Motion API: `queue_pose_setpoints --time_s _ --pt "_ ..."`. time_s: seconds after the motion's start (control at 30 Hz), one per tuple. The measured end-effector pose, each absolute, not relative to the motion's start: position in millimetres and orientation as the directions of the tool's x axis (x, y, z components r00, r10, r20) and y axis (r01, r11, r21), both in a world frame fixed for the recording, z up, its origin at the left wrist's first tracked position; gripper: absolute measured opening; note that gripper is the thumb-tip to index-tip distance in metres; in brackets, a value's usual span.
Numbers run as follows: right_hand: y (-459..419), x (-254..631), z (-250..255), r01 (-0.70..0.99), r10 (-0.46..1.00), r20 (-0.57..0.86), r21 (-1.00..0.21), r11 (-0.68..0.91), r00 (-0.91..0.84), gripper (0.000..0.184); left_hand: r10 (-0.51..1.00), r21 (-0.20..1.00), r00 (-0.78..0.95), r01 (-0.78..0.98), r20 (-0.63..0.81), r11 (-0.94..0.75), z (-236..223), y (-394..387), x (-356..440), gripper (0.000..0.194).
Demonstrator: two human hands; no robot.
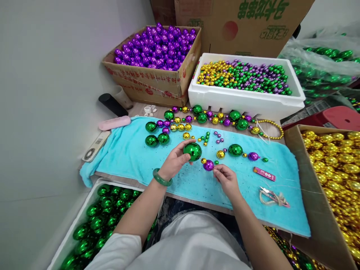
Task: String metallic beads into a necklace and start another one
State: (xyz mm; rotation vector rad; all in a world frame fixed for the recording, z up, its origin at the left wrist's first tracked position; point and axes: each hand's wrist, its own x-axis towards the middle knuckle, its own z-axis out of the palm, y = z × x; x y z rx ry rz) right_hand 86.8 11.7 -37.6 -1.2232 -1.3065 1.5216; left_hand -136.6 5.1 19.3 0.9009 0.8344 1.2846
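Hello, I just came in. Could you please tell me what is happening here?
A person's left hand holds a large green ball. The right hand pinches its fingertips together beside a purple ball. Both hands are above a turquoise towel, where loose balls lie in small groups. Scissors lie to the right, and strung balls lie along the far side.

Towel [118, 161]: on the bench [136, 109], scissors [268, 194] near its right end
Strung beads [201, 118]: along the towel's far edge
Cardboard box [152, 84]: behind the towel, on the left (beads [157, 47] inside)
Foam box [242, 98]: just right of that, also behind, likewise holding beads
Carton [311, 187]: beside the towel's right end, beads in it too
Near tub [73, 225]: before the towel, at the left
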Motion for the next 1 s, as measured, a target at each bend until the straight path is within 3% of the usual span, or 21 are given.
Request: queue_pose_setpoints --time_s 0.27,0.43,0.67,1.0 --pt "15 90 -33 0.089 0.972 -0.105 -0.992 -0.088 -0.212 0.018 0.996 0.94 0.084 -0.341 0.038 -0.007 26 6 -141 0.057" --pt "17 88 -33 0.057 0.952 -0.167 -0.986 -0.158 -0.256 0.021 0.988 0.913 0.152 -0.402 -0.009 0.07 29 5 -142 0.059" --pt "15 81 -30 0.028 0.947 -0.211 -0.977 -0.211 -0.24 0.025 0.997 0.89 0.076 -0.453 -0.022 0.054 28 5 -140 0.058" --pt "12 78 -28 -0.009 0.912 -0.282 -0.955 -0.298 -0.3 0.028 0.984 0.755 0.153 -0.635 -0.088 0.166 25 1 -137 0.06"
